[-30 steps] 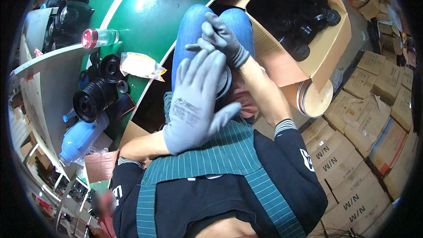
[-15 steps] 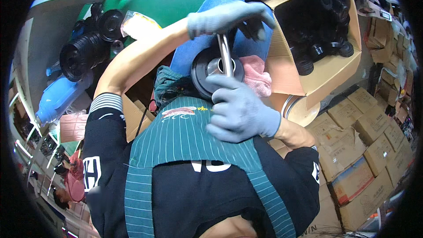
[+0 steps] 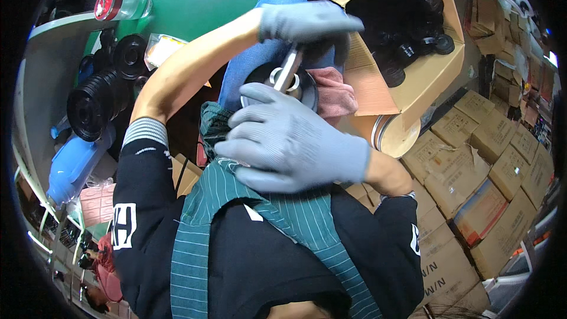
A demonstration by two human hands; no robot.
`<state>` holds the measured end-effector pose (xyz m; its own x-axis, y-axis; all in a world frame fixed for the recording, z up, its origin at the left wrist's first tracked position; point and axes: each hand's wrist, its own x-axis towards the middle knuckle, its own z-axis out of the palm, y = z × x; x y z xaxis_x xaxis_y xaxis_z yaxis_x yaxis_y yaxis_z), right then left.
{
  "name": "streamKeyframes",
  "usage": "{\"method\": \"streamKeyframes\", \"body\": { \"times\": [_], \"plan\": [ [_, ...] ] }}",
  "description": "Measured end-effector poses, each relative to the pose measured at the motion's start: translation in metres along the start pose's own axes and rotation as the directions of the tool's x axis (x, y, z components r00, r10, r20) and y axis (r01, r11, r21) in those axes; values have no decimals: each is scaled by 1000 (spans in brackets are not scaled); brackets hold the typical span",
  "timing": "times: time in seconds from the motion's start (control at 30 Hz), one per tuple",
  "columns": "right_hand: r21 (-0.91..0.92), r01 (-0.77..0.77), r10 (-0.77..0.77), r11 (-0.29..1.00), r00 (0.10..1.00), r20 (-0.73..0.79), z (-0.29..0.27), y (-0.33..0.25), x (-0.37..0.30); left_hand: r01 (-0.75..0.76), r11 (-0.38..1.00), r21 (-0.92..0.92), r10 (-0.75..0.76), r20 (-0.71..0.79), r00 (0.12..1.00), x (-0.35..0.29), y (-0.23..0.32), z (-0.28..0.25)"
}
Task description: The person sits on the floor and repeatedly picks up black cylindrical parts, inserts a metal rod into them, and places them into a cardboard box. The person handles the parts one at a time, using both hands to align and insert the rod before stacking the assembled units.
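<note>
Centre frame: left hand [image 3: 307, 20], grey-gloved, closed around a metal tool [image 3: 288, 70] set into a round black part [image 3: 282, 85] on the lap. Right hand [image 3: 289, 145] clamped over the part's near edge. Probably rigid, fairly heavy; best gripped by the rim. Right side: stacked brown cartons [image 3: 490, 165]. Upper right: open cardboard box [image 3: 413, 77] of black parts.
</note>
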<state>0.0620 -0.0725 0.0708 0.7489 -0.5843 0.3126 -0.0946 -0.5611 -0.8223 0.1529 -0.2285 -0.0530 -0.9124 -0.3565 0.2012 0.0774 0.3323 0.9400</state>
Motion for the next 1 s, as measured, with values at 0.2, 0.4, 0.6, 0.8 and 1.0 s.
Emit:
{"method": "streamKeyframes", "body": {
  "times": [0.2, 0.4, 0.6, 0.8, 1.0],
  "plan": [
    [2, 75, -74, 997, 981, 179, -51, -91, -23, 399, 880, -257, -468, -611, 639, -132, 2, -54],
    [52, 85, -100, 995, 881, 463, -77, -143, -46, 96, 531, -842, -847, -528, 59, -230, -5, -20],
    [-143, 33, 43, 989, 867, 496, -77, -163, -39, -2, 519, -855, -852, -518, 75, -243, -35, 5],
    [-345, 87, 119, 935, 837, 534, -75, -161, -10, 566, 659, -495, -586, -810, -25, -212, -53, 4],
    [-281, -139, 273, 950, 806, 525, -120, -204, -41, 709, 497, -501, -619, -777, -115, -224, -29, 17]
  ]
}}
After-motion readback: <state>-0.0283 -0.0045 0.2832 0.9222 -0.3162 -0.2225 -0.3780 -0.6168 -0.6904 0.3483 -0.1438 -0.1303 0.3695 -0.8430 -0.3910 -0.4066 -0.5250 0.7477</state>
